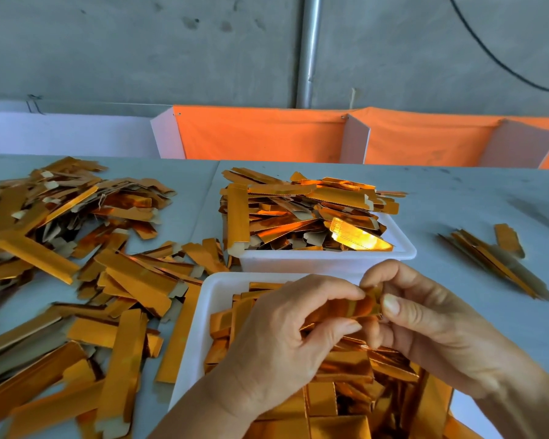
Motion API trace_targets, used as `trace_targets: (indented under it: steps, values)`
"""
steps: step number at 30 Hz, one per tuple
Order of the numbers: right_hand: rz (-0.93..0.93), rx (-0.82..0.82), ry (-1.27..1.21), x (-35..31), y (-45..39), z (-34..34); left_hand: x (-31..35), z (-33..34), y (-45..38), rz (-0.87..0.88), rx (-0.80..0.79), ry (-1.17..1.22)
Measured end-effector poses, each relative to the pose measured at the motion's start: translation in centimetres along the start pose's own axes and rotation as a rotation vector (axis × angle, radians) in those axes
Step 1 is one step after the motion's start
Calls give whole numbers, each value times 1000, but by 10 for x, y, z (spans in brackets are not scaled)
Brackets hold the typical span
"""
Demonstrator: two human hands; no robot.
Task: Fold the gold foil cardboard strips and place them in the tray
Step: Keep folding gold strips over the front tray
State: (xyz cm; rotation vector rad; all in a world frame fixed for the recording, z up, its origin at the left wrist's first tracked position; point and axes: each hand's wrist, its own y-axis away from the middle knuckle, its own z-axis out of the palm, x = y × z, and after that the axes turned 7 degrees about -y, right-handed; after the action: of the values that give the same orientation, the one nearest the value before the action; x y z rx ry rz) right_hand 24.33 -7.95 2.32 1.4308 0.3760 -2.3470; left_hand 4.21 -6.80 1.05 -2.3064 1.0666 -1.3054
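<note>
Both hands sit lowest in the frame, above the near tray: the left hand (pixel 286 340) and the right hand (pixel 425 315) pinch opposite ends of one gold foil strip (pixel 346 307), held level between thumbs and fingertips at lower centre. Largest of all is the grey table (pixel 457 198), spanning the frame's width. Across its left half sprawls a loose heap of flat gold strips (pixel 76 255), some showing brown cardboard backs. Under the hands, the white near tray (pixel 200 337) holds folded gold pieces. Just behind it, touching, a second white tray (pixel 298 261) is piled above its rim with more strips. At the right edge lies a small bundle of strips (pixel 495 261), well apart from the trays. Orange fabric (pixel 260 134) hangs behind the table.
</note>
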Motion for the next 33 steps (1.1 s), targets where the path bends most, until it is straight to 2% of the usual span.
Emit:
trace_targets:
  steps: [6, 11, 21, 28, 33]
  values:
    - [31, -13, -16, 0, -2, -2, 0, 0, 0, 36, 3, 44]
    - [71, -17, -144, 0, -1, -4, 1, 0, 0, 50, -2, 68]
    - [46, 21, -71, 0, -2, -2, -1, 0, 0, 55, -18, 66]
    - [61, 12, -109, 3, -2, -2, -3, -1, 1, -102, -61, 150]
    - [34, 105, -45, 6, -2, 0, -3, -1, 1, -126, -76, 122]
